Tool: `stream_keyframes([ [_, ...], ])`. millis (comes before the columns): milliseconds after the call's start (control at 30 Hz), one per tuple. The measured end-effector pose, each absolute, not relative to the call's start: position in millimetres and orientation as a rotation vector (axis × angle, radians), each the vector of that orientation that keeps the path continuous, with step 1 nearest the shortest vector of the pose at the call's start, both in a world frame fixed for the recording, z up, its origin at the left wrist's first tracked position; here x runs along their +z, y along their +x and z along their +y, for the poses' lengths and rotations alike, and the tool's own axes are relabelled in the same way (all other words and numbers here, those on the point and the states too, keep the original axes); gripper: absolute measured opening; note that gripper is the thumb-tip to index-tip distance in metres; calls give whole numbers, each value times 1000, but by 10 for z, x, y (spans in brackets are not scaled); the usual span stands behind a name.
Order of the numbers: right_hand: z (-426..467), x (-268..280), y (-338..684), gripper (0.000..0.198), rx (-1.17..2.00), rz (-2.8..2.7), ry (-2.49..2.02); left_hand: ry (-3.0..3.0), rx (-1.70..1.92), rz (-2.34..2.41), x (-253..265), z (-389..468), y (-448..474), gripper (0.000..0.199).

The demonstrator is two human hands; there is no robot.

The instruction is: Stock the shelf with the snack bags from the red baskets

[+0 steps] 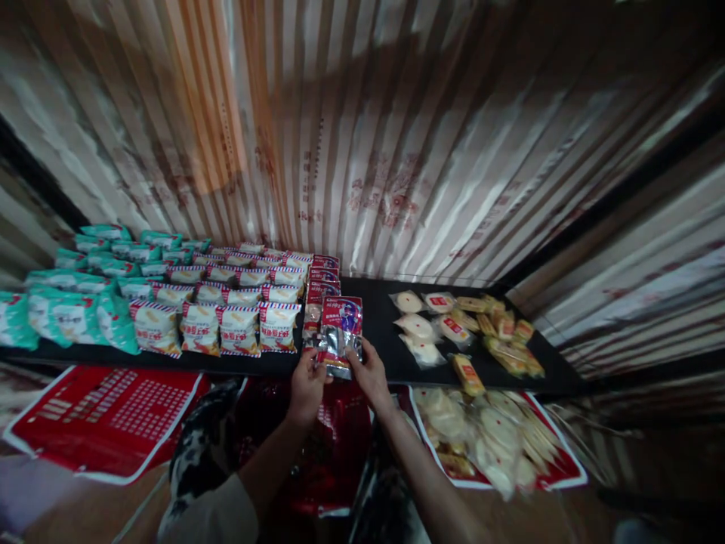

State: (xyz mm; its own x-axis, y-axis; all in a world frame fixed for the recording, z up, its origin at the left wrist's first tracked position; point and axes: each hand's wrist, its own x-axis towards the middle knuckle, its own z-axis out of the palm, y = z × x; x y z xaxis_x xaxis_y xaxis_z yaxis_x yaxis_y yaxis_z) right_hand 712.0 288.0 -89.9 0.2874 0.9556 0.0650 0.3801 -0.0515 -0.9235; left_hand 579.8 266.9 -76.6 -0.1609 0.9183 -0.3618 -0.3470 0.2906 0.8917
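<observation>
Both my hands hold a red and purple snack packet (pixel 342 325) with a clear window, above the front edge of the black shelf (pixel 381 340). My left hand (pixel 306 389) grips its lower left corner, fingers closed. On the lower right side, my right hand (pixel 368 370) has thumb and fingers closed on it. Just behind and left is a row of similar red packets (pixel 325 276). White bags with striped tops (pixel 238 326) stand in rows left of these.
Teal bags (pixel 73 317) fill the shelf's left end. To the right lie round flat cakes in clear wrap (pixel 416 326) and yellow packets (pixel 510 351). Below the shelf, a red sack (pixel 572 472) holds more wrapped cakes; another red sack (pixel 113 423) is at left. Pleated printed sheeting (pixel 362 151) hangs behind.
</observation>
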Motion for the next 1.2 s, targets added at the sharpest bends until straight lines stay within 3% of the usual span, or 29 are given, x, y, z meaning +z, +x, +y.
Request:
stream_keyframes([
  [467,3109,-1051,6798,48,407,-1527,-1879,583,1161,1355,-893,2878,5581,54],
  [800,3164,-1266,6852,53,261,-1534,-1699,602,1136,1400,-807,2868,5598,40],
  [1200,3115,-1165,6813,44,20,-1678,-1652,937,1203,1550,-1002,2679,5568,39],
])
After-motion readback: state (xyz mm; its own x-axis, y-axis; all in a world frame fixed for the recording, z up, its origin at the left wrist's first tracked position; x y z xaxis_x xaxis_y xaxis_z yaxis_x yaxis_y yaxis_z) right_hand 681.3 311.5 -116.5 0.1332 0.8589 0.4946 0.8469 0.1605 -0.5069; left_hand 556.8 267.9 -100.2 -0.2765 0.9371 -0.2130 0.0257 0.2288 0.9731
